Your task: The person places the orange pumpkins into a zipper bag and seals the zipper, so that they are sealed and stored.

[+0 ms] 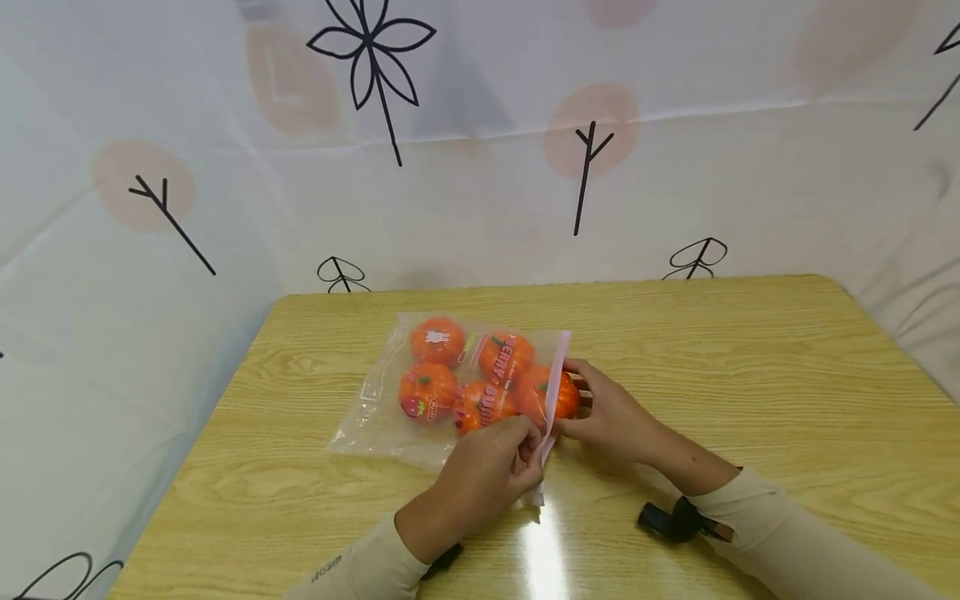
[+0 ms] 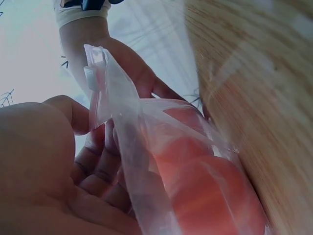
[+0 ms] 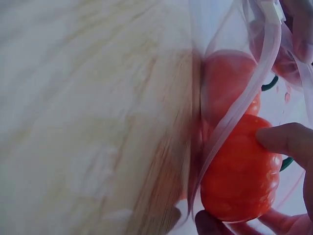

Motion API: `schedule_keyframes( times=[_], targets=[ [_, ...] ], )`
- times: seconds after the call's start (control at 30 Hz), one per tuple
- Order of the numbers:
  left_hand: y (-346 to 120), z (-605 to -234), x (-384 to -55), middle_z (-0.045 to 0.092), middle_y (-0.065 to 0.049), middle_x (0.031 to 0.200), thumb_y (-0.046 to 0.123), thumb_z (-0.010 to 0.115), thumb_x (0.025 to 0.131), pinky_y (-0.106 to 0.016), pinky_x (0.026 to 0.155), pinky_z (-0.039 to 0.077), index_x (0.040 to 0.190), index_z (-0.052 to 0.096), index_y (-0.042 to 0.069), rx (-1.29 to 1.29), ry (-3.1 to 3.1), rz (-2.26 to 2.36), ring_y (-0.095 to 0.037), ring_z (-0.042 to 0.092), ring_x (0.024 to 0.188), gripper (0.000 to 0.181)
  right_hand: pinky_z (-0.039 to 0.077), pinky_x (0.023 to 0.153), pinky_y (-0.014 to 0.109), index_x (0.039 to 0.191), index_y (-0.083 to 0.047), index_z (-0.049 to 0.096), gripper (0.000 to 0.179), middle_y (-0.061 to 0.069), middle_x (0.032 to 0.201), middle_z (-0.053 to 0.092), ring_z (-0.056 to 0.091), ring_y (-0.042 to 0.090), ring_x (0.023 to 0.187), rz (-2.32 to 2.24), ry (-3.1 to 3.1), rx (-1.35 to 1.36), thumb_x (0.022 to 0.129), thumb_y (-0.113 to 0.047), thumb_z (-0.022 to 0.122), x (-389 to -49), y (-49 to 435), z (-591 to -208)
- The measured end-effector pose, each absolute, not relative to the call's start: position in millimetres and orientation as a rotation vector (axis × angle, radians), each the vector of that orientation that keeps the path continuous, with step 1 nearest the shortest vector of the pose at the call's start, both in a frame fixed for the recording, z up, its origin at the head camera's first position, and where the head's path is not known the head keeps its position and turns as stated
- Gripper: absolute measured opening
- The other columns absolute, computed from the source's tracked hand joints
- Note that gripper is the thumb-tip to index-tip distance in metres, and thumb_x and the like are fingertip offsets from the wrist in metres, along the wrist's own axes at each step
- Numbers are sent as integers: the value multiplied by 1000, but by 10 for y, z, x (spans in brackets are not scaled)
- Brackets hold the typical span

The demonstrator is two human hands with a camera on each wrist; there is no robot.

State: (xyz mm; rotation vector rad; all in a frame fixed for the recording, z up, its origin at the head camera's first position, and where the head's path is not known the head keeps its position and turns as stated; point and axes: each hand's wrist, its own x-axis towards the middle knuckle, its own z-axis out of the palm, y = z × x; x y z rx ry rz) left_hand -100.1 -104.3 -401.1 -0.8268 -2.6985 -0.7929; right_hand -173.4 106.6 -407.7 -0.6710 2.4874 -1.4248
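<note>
A clear zip bag [image 1: 375, 433] with pink edging and printed lettering lies on the table, several small orange toy pumpkins [image 1: 427, 385] inside it. My left hand [image 1: 487, 467] pinches the near side of the bag's mouth between thumb and fingers. Close by, a white zip slider [image 2: 90, 78] shows in the left wrist view. At the bag's open right end my right hand [image 1: 611, 412] holds a pumpkin [image 3: 239, 171] with fingers and thumb around it. That pumpkin is partly inside the mouth, and the pink zip strip [image 3: 244, 100] crosses beside it.
The wood-grain table [image 1: 697, 358] extends on both sides of the bag. A white cloth [image 1: 480, 208] with plant drawings hangs behind it. Dark straps [image 1: 678, 521] sit at the wrists by the beige sleeves.
</note>
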Motion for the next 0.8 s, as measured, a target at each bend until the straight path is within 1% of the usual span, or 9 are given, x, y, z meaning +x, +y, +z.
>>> schedule_keyframes(
  times=[0.27, 0.47, 0.63, 0.8],
  targets=[
    [-1035, -4031, -1012, 56, 9, 75, 16, 67, 88, -6, 55, 33, 90, 61, 16, -877, -2691, -750, 4, 42, 63, 7, 54, 96, 49, 147, -3, 37, 75, 24, 147, 44, 56, 43, 124, -1441, 2480, -590, 86, -16, 78, -1787, 1041, -4116],
    [-1031, -4054, -1023, 56, 8, 74, 16, 68, 87, -7, 54, 32, 89, 61, 15, -893, -2700, -733, 3, 40, 61, 7, 53, 96, 49, 143, 2, 34, 73, 28, 148, 42, 56, 46, 125, -1529, 2430, -598, 86, -12, 78, -1798, 1047, -4129],
    [-1036, -4051, -1025, 56, 9, 75, 16, 68, 88, -7, 54, 32, 90, 61, 16, -892, -2699, -729, 4, 41, 62, 7, 54, 96, 49, 139, 1, 35, 70, 29, 146, 45, 57, 44, 124, -1549, 2421, -587, 85, -11, 78, -1817, 1048, -4138],
    [-1046, -4034, -1023, 56, 11, 76, 17, 67, 88, -6, 55, 31, 90, 61, 17, -889, -2698, -722, 5, 42, 63, 5, 53, 97, 50, 140, -2, 37, 67, 28, 139, 48, 57, 43, 122, -1547, 2404, -592, 88, -14, 77, -1838, 1059, -4160]
  ],
)
